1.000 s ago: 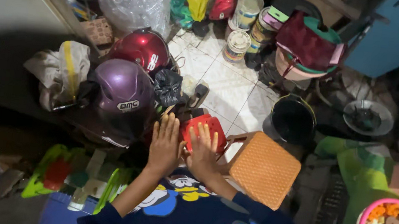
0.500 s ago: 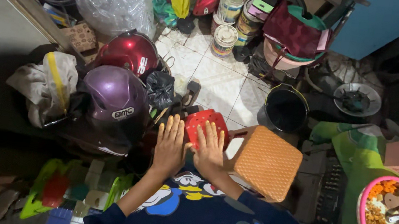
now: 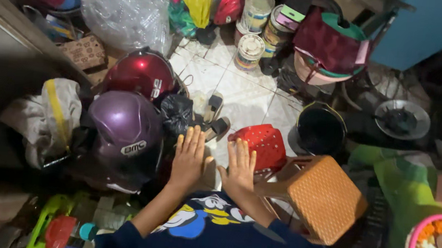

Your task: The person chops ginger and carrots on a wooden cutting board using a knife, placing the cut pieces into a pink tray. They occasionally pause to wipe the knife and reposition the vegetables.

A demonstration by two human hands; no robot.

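A: Left hand [image 3: 189, 158] flat, fingers spread, back up, holding nothing. Right hand [image 3: 240, 168] the same, open and empty, just beside it.

B: Touching each other?

A: Near, thumbs almost meeting, hard to say whether in contact. Held out side by side over the tiled floor [image 3: 246, 96], probably just to show both palms down.

B: Nearest things?

A: Red basket [image 3: 260, 143] upside down, just past the right fingertips, likely tipped over to drain or simply dropped. Purple helmet [image 3: 124, 133] left of the left hand, red helmet [image 3: 141, 74] behind it, both parked against the wall out of the walkway. Black bag [image 3: 175, 115] between helmets and hands.

B: Right side?

A: Orange stool [image 3: 321, 197] tilted on its side, near the right forearm. Black bucket [image 3: 318, 131] upright behind the basket. Pink bowl [image 3: 421, 238] of food at the lower right edge, well apart.
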